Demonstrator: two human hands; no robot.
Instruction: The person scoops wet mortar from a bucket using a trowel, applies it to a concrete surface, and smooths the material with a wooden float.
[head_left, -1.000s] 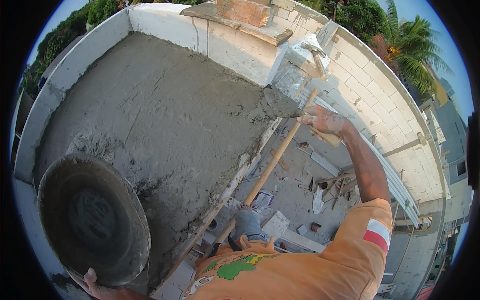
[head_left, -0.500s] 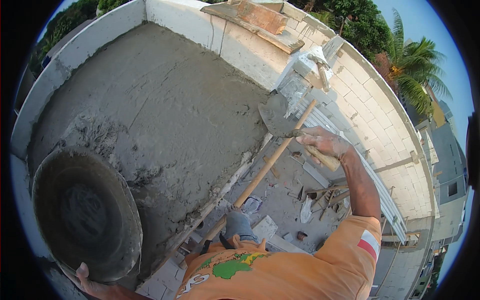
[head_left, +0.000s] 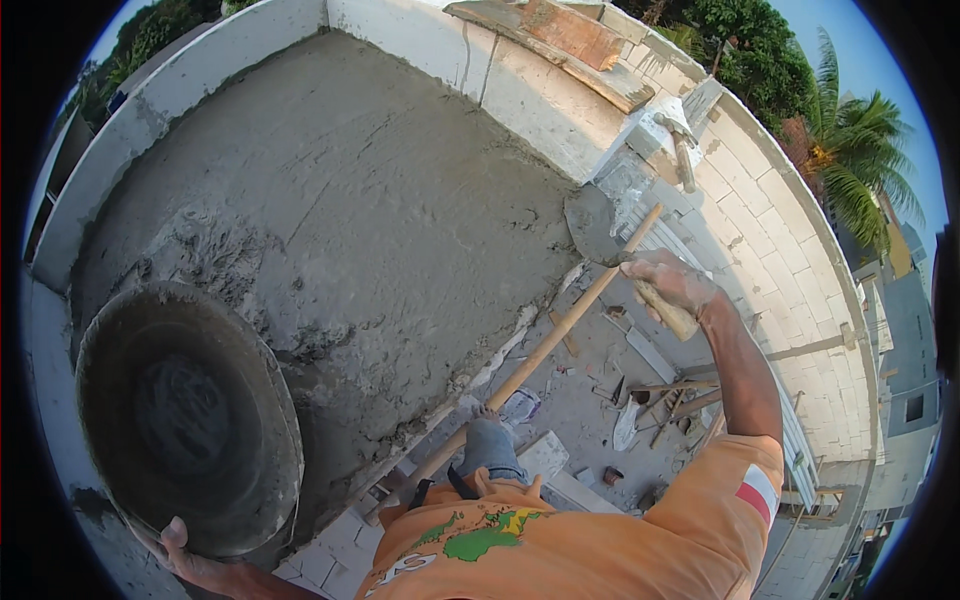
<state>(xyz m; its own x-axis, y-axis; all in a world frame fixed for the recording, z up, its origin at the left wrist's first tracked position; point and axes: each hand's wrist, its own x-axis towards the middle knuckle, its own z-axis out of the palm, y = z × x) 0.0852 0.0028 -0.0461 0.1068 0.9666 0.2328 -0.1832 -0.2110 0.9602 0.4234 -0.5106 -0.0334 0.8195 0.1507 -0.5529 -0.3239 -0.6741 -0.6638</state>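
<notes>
The right hand (head_left: 668,285) is wrapped tight around the wooden handle of a trowel (head_left: 592,228), and the trowel's grey blade rests at the right edge of the wet cement slab (head_left: 340,190). The left hand (head_left: 185,556), far away at the bottom left, grips the rim of a big round pan (head_left: 185,415) smeared with cement. The pan sits against the slab's lower left side.

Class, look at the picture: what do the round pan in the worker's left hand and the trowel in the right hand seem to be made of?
Round pan: its material is hidden under a caked, matte grey mortar coat; the thin rim suggests metal or rubber.
Trowel: flat, thin grey blade, probably steel, smeared with mortar; its pale tan handle looks like wood, gripped by the right hand.
</notes>
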